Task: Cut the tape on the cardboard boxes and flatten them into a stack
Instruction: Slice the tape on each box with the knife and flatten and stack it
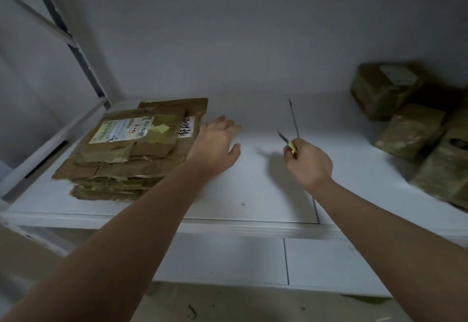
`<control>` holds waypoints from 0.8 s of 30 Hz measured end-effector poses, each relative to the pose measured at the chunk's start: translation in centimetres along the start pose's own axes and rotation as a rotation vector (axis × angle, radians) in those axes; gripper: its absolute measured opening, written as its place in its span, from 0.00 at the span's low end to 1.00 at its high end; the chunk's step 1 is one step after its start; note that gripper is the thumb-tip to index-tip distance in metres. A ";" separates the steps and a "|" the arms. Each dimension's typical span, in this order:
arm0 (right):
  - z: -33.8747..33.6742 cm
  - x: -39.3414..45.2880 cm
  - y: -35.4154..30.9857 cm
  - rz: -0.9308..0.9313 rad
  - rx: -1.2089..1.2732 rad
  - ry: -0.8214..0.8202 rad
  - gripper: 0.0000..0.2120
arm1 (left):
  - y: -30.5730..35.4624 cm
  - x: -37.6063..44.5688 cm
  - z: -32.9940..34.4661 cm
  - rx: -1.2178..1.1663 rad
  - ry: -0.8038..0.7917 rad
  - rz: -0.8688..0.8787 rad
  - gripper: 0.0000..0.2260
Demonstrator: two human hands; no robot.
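White shelf (253,190), grey wall (253,43)

A white shelf (253,190) carries everything. A stack of flattened cardboard boxes (131,154) lies on it just left of the left hand's fingers (225,125). Well to the right of the right hand's fingers (291,153), several taped cardboard boxes (410,129) sit bunched together on the shelf.

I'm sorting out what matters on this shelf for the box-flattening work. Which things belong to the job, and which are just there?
Belongs to the job:
- stack of flattened cardboard
- unflattened boxes on the right
- cutter, held in the right hand
- left hand, open beside the stack

Just there:
- white shelf
- scraps on the floor
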State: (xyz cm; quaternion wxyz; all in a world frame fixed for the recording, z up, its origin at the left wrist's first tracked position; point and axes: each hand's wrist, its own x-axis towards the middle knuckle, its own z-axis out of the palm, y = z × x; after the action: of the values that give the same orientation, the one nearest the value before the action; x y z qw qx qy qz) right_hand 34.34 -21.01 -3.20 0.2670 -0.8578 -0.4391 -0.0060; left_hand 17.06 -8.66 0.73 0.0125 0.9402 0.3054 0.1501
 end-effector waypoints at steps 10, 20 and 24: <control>-8.6 0.5 15.0 0.057 0.071 -0.008 0.12 | 15.8 6.6 5.1 -0.038 -0.059 0.111 0.22; -18.1 4.1 18.8 -0.144 0.293 0.104 0.10 | 30.3 11.1 6.7 -0.281 0.027 0.051 0.23; -20.7 4.7 23.5 -0.062 0.218 0.200 0.11 | 32.7 11.2 6.0 -0.284 0.027 0.009 0.23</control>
State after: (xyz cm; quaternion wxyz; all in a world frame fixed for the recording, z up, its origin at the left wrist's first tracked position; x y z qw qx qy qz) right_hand 59.66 -38.15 5.02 0.4010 -0.8049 -0.4345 -0.0520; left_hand 46.09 -28.32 1.85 0.1408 0.9282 0.2770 0.2045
